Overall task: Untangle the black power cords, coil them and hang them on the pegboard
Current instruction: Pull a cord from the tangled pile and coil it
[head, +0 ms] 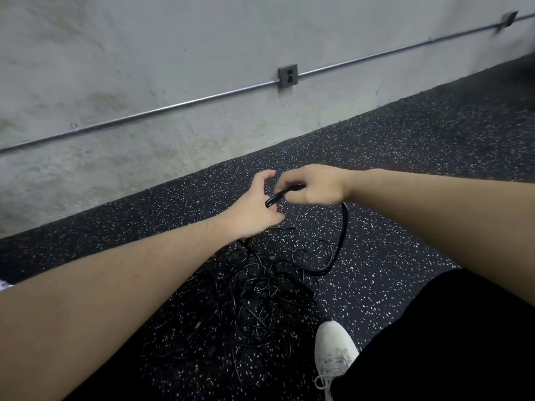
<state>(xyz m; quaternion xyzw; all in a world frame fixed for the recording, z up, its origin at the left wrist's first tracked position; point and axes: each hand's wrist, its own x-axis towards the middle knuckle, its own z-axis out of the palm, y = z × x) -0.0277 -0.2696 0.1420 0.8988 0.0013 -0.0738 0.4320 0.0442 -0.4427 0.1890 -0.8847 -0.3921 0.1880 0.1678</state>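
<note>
Head view, both hands, left hand [254, 206] and right hand [312, 185], gripping one black cord [285, 193], tangle [254, 290] below them

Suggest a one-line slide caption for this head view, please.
Both hands, left hand and right hand, hold a black cord above the tangled cords on the speckled floor.

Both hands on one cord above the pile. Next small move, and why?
Probably lift and draw that cord away from the tangled pile. The right hand grips its end, the left hand holds it close by, and its far run still loops down into the tangle on the floor.
</note>
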